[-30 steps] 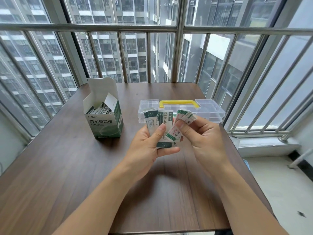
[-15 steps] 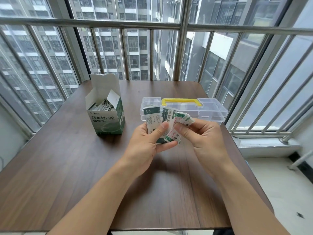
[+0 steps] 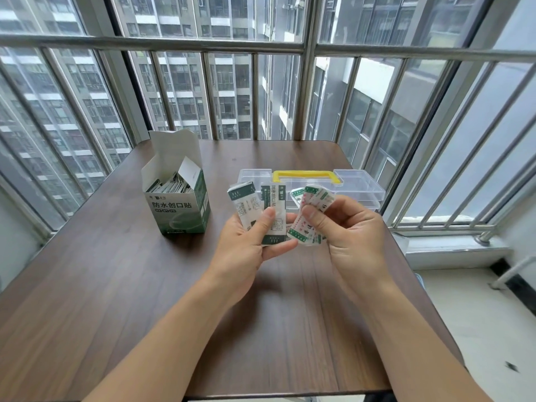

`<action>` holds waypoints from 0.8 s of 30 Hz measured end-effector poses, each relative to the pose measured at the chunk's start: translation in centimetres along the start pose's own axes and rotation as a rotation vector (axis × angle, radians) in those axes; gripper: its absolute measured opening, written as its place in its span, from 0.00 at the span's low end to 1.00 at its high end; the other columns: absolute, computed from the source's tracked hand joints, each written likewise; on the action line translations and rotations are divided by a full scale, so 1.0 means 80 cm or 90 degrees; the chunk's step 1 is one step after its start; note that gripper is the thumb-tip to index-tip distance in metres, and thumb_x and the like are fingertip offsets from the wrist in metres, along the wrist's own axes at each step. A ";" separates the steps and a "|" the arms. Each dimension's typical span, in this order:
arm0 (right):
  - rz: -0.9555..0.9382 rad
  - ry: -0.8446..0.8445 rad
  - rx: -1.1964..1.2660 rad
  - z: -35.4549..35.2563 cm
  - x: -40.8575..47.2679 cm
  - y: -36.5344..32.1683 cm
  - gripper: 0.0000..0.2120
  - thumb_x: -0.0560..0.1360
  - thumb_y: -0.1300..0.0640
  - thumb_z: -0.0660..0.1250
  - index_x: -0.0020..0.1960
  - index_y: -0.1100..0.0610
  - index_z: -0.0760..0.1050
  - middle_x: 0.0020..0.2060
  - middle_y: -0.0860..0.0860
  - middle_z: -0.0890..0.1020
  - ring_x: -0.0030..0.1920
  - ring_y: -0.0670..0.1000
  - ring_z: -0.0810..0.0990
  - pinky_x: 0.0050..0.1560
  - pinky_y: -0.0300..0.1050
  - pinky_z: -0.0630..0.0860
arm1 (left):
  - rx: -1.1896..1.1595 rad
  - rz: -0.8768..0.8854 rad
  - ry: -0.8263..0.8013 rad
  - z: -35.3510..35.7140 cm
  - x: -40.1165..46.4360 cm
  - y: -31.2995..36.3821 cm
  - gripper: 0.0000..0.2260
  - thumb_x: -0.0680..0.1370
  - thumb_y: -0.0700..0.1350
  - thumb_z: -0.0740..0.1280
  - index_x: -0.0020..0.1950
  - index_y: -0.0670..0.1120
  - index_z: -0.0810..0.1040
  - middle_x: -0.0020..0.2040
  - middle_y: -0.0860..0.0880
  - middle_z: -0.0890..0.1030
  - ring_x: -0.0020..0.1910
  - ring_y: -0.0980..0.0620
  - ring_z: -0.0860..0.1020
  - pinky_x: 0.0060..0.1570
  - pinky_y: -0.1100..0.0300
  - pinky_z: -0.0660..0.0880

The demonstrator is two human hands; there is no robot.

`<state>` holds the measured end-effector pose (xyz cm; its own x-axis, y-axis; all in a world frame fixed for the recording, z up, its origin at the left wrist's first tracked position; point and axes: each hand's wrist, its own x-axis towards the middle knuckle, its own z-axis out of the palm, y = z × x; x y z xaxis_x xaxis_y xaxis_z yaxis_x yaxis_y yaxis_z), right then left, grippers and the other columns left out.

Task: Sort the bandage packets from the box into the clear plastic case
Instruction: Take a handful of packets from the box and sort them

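Between the two hands, just above the near-middle of the table (image 3: 116,285), the packets are being fanned apart. The left hand (image 3: 249,245) has its thumb pressed across a stack of green-and-white bandage packets (image 3: 271,210), fingers curled behind them, so it grips the stack upright. The right hand (image 3: 348,227) pinches a smaller bunch of red-printed packets (image 3: 307,221) between thumb and curled fingers, touching the left stack's right edge.

Just beyond the hands sits the clear plastic case (image 3: 359,184) with its yellow handle (image 3: 304,177); its lid looks shut, though I cannot tell for sure. Further left stands the open box (image 3: 179,210), more packets showing in its mouth.

The step in hand seems to be separating kinds before loading. To do it well, keep each bunch squared and firmly pinched so the slippery wrappers do not spill, set one bunch down, and open the case before bringing packets over.
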<state>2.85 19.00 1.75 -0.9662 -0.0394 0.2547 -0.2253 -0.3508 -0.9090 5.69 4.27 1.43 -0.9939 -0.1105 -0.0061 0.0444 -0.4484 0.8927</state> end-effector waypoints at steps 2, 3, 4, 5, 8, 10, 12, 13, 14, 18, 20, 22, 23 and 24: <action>0.004 0.008 0.010 0.002 0.000 0.000 0.11 0.70 0.67 0.74 0.51 0.65 0.81 0.47 0.59 0.85 0.48 0.61 0.85 0.53 0.67 0.80 | 0.003 -0.009 0.010 0.001 0.000 -0.002 0.11 0.84 0.40 0.60 0.64 0.43 0.77 0.51 0.41 0.86 0.48 0.46 0.86 0.38 0.58 0.83; 0.000 0.013 -0.003 0.003 0.000 0.000 0.12 0.70 0.69 0.74 0.53 0.62 0.80 0.48 0.57 0.85 0.48 0.58 0.85 0.53 0.66 0.81 | 0.002 -0.015 0.008 0.002 -0.001 -0.003 0.12 0.84 0.40 0.60 0.65 0.42 0.77 0.52 0.41 0.85 0.48 0.46 0.86 0.38 0.58 0.83; -0.003 0.016 -0.019 0.005 0.000 0.000 0.16 0.70 0.70 0.74 0.56 0.59 0.80 0.51 0.56 0.84 0.47 0.56 0.85 0.52 0.63 0.82 | 0.002 -0.022 -0.001 0.003 -0.002 -0.004 0.12 0.84 0.41 0.60 0.65 0.42 0.77 0.53 0.41 0.85 0.48 0.46 0.86 0.38 0.58 0.83; -0.005 0.016 -0.031 0.007 0.000 0.000 0.21 0.71 0.71 0.73 0.59 0.56 0.78 0.54 0.55 0.82 0.47 0.54 0.85 0.52 0.59 0.83 | 0.003 -0.028 -0.015 0.005 -0.003 -0.005 0.13 0.84 0.41 0.60 0.66 0.42 0.77 0.55 0.41 0.85 0.48 0.46 0.85 0.38 0.57 0.83; 0.001 0.008 -0.023 0.011 -0.001 0.002 0.28 0.73 0.73 0.70 0.69 0.54 0.73 0.61 0.55 0.80 0.51 0.52 0.85 0.53 0.54 0.83 | -0.005 -0.041 -0.055 0.011 -0.007 -0.009 0.13 0.84 0.43 0.59 0.66 0.42 0.77 0.57 0.40 0.84 0.52 0.44 0.84 0.41 0.55 0.83; 0.009 0.001 -0.005 0.015 -0.002 0.007 0.27 0.76 0.73 0.67 0.71 0.54 0.71 0.60 0.57 0.81 0.55 0.55 0.84 0.56 0.59 0.81 | -0.022 -0.051 -0.061 0.015 -0.008 -0.011 0.13 0.85 0.44 0.58 0.64 0.43 0.78 0.57 0.40 0.84 0.51 0.45 0.84 0.42 0.54 0.83; 0.015 -0.009 -0.006 0.019 -0.003 0.012 0.24 0.79 0.71 0.64 0.70 0.51 0.72 0.59 0.59 0.82 0.59 0.61 0.82 0.59 0.66 0.79 | -0.044 -0.061 -0.061 0.016 -0.008 -0.012 0.13 0.85 0.44 0.57 0.61 0.43 0.78 0.55 0.41 0.85 0.50 0.47 0.85 0.42 0.53 0.83; 0.020 -0.008 -0.016 0.021 -0.002 0.014 0.23 0.80 0.70 0.63 0.70 0.50 0.72 0.59 0.60 0.81 0.59 0.63 0.82 0.59 0.68 0.78 | -0.051 -0.065 -0.061 0.015 -0.008 -0.012 0.13 0.85 0.44 0.56 0.61 0.43 0.78 0.54 0.41 0.85 0.50 0.47 0.85 0.42 0.54 0.82; 0.025 -0.003 -0.027 0.023 -0.002 0.015 0.22 0.81 0.69 0.62 0.69 0.50 0.72 0.59 0.60 0.81 0.58 0.63 0.82 0.58 0.68 0.78 | -0.052 -0.068 -0.064 0.014 -0.008 -0.012 0.13 0.85 0.44 0.56 0.61 0.42 0.78 0.53 0.42 0.85 0.49 0.48 0.85 0.41 0.55 0.82; 0.028 0.003 -0.123 0.026 0.000 0.019 0.19 0.80 0.63 0.61 0.68 0.49 0.71 0.59 0.58 0.81 0.58 0.60 0.82 0.58 0.66 0.78 | -0.038 -0.078 -0.085 0.010 -0.008 -0.011 0.14 0.84 0.45 0.56 0.63 0.43 0.77 0.53 0.46 0.86 0.49 0.52 0.84 0.43 0.58 0.82; -0.002 -0.015 -0.206 0.029 0.000 0.018 0.19 0.77 0.58 0.62 0.66 0.47 0.71 0.59 0.54 0.81 0.58 0.56 0.82 0.59 0.63 0.78 | -0.048 -0.086 -0.095 0.010 -0.009 -0.009 0.16 0.82 0.47 0.58 0.65 0.42 0.77 0.56 0.44 0.85 0.51 0.51 0.83 0.47 0.56 0.82; -0.035 -0.047 -0.267 0.029 -0.001 0.015 0.19 0.75 0.56 0.63 0.66 0.48 0.72 0.58 0.51 0.81 0.58 0.54 0.82 0.59 0.61 0.78 | -0.055 -0.094 -0.112 0.011 -0.011 -0.007 0.15 0.83 0.46 0.57 0.65 0.42 0.76 0.56 0.43 0.85 0.52 0.50 0.83 0.49 0.55 0.81; -0.048 -0.062 -0.282 0.029 -0.001 0.013 0.19 0.75 0.57 0.64 0.65 0.48 0.73 0.57 0.50 0.82 0.57 0.53 0.82 0.59 0.60 0.78 | -0.059 -0.096 -0.118 0.011 -0.012 -0.006 0.14 0.84 0.44 0.56 0.65 0.42 0.77 0.55 0.43 0.85 0.51 0.51 0.83 0.49 0.55 0.81; -0.057 -0.072 -0.283 0.027 0.000 0.012 0.18 0.75 0.58 0.65 0.65 0.49 0.74 0.56 0.50 0.82 0.55 0.52 0.83 0.58 0.58 0.80 | -0.065 -0.097 -0.119 0.011 -0.012 -0.006 0.14 0.84 0.43 0.56 0.63 0.42 0.77 0.54 0.44 0.85 0.50 0.51 0.84 0.47 0.56 0.82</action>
<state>2.94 16.66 1.61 -0.9266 -0.1376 0.3501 -0.3623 0.0762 -0.9289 6.50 5.34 1.40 -0.9909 0.1270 -0.0446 -0.1063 -0.5354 0.8379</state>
